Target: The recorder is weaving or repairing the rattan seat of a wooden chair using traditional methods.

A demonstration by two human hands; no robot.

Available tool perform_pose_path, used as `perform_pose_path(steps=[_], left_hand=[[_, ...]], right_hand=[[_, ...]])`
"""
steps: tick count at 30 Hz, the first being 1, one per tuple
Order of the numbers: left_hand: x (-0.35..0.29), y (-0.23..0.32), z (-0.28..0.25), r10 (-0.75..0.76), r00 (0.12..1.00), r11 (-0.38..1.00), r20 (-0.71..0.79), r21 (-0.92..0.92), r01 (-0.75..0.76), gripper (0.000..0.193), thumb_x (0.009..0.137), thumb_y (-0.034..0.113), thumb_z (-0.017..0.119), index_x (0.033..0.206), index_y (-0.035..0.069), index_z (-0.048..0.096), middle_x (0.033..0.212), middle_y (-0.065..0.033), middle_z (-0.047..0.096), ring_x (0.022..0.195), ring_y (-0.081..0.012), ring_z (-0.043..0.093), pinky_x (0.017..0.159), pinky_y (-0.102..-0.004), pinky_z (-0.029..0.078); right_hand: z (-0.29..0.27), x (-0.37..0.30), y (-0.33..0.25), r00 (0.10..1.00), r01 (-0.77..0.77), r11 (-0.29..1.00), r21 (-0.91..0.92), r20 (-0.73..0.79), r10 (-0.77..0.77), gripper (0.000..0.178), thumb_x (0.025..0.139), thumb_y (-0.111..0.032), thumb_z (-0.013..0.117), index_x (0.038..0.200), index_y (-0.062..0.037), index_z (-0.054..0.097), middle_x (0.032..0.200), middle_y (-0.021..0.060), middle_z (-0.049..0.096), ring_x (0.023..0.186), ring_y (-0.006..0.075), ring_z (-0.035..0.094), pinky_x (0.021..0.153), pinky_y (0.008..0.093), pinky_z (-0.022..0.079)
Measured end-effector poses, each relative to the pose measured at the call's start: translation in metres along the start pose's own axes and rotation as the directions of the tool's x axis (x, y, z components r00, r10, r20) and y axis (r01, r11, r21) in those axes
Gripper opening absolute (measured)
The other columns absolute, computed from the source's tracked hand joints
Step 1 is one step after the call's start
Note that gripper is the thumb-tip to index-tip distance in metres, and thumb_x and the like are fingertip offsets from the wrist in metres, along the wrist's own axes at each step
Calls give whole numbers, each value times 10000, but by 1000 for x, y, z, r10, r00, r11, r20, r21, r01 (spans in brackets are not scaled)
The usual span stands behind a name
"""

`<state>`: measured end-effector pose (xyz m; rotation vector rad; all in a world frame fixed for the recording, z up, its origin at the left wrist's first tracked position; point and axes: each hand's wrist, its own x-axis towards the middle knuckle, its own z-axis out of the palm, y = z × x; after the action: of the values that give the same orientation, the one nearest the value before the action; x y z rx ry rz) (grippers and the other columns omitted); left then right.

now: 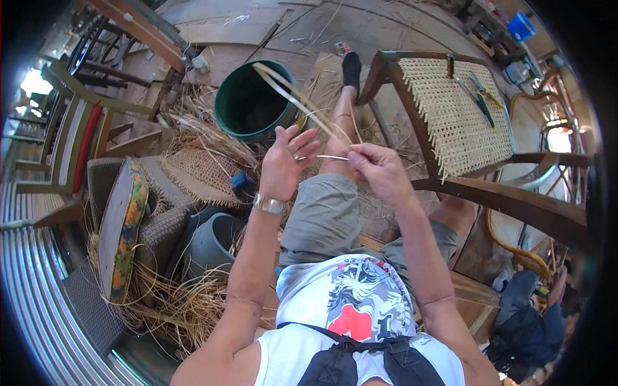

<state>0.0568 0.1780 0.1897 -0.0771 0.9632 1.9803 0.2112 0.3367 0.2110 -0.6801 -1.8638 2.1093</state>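
Observation:
My right hand (381, 172) is closed in a pinch on a pale cane strip (308, 108), which loops up over the green bucket and back. A short white length of it sticks out from the pinch toward my left hand (287, 162). That hand is open, palm turned up and fingers apart, with a ring and a metal watch; I cannot tell whether the strip touches its fingers. To the right stands a wooden chair (394, 83) with a woven cane seat (444, 116), loose strip ends along its edge. Pliers-like tools (483, 103) and a short dark-handled tool (450, 67) are on the seat.
A green bucket (225, 106) stands ahead, a grey bucket (209, 244) to my left. Cane scraps (174, 305) heap around a woven chair and a patterned cushion (132, 225). Other chairs (96, 103) stand far left. Another person (531, 315) is at lower right.

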Motion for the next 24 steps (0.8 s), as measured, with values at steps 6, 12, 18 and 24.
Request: perform_pose_path(steps=[6,12,18,24], left_hand=[[40,-9,22,65,991,995,114,72,-73,242,1021,230,530,1194,69,584,1076,-106,699,945,-228,682,830,-395,556],[52,-15,19,-55,996,993,71,-100,62,195,1016,234,547,1118,80,612,1020,-65,704,907,-206,677,804,-369,566],[48,103,-7,46,949,998,312,33,-60,406,984,468,535,986,72,628,652,56,396,521,-61,276,459,-234,234],[18,309,-42,190,959,524,209,804,-279,172,965,227,651,912,64,668,638,88,464,559,-32,374,520,-220,316]], right_hand=[[-11,-13,18,999,-48,996,-72,-11,47,186,967,-100,621,1080,22,705,819,-17,650,672,44,556,609,200,471],[-34,-31,10,991,-96,994,-43,-100,91,192,966,-101,620,1083,21,710,823,-3,660,676,44,553,622,195,464],[-82,-81,-4,990,-75,974,-213,-133,47,180,960,-123,634,1036,14,722,848,-17,675,768,46,552,688,217,443],[-157,-196,-13,987,-138,884,-447,-133,87,151,939,-143,652,895,-18,722,793,-18,661,761,48,564,696,223,452]])
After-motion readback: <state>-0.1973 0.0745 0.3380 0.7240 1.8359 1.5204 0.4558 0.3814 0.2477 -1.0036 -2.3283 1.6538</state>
